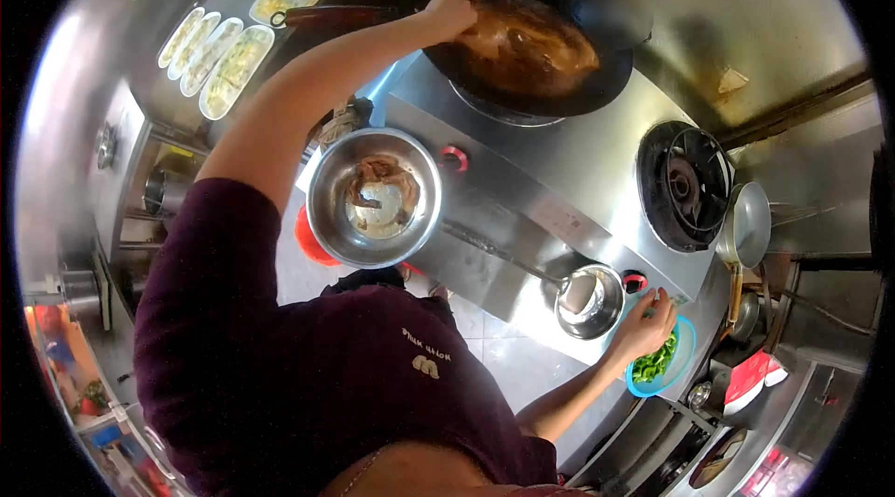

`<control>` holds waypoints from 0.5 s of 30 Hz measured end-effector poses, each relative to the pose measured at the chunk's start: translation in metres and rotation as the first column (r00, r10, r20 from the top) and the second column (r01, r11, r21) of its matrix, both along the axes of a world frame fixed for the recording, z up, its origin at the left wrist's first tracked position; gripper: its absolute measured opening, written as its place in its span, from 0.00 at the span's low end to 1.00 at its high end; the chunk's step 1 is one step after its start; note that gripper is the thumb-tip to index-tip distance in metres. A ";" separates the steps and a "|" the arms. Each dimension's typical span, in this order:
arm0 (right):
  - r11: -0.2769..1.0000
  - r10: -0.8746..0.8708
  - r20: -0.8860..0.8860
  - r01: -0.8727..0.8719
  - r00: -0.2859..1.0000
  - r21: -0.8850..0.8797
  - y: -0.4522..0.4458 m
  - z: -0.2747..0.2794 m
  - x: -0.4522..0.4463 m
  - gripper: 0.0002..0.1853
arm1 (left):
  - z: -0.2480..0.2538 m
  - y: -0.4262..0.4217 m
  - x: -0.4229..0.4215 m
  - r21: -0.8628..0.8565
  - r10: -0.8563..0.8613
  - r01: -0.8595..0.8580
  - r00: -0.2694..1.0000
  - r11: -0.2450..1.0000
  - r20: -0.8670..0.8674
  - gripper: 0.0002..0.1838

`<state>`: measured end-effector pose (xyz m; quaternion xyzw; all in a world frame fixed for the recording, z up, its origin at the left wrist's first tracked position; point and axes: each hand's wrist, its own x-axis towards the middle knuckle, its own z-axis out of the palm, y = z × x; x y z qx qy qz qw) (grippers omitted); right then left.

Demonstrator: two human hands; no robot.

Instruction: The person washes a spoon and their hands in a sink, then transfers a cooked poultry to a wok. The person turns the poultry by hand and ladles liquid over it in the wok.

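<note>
My left hand [452,12] is closed at the near left rim of a dark wok [597,96]. What it grips, if anything, is hidden. In the wok lies a glossy brown food [531,49]. A brown handle [340,18] with a ring end sticks out left, behind my forearm. On the right, my right hand [648,322] is above the edge of a blue-rimmed bowl [688,348] of chopped green peppers [657,362]. Its fingers are drawn together, and their contents cannot be made out. Closer to my body, a steel bowl [322,199] contains brown meat pieces [387,182].
A ladle [494,250] rests with its head in a small steel pot [611,306]. Right of the wok is a bare burner [685,185], beside a light pan [749,227]. Several white dishes of food [224,73] stand at upper left. Red knobs [455,158] line the stove front.
</note>
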<state>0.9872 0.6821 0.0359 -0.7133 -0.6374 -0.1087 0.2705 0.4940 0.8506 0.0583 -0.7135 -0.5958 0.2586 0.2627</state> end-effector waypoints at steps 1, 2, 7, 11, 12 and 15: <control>1.000 -0.012 0.004 0.012 1.000 -0.015 -0.002 0.001 -0.001 0.09 | 0.005 0.004 -0.003 0.052 0.034 -0.033 0.999 0.998 -0.004 0.06; 0.999 -0.028 0.005 0.028 1.000 -0.029 -0.003 0.002 -0.002 0.09 | 0.013 0.008 -0.005 0.104 0.064 -0.062 0.998 0.993 -0.008 0.05; 1.000 -0.002 -0.020 0.002 1.000 0.005 -0.008 0.001 0.005 0.09 | 0.019 0.028 -0.038 0.251 0.106 -0.155 0.974 0.956 0.198 0.06; 1.000 -0.003 -0.022 0.002 1.000 -0.013 -0.007 0.002 0.004 0.09 | 0.025 0.027 -0.042 0.125 0.212 -0.234 0.963 0.964 0.169 0.08; 1.000 0.002 -0.027 -0.002 1.000 -0.014 -0.006 0.003 0.003 0.09 | 0.022 0.028 -0.041 0.125 0.200 -0.221 0.966 0.967 0.162 0.08; 0.999 0.017 -0.039 -0.018 0.999 -0.028 -0.006 0.004 0.002 0.09 | 0.011 0.035 -0.044 0.112 0.178 -0.197 0.970 0.974 0.164 0.10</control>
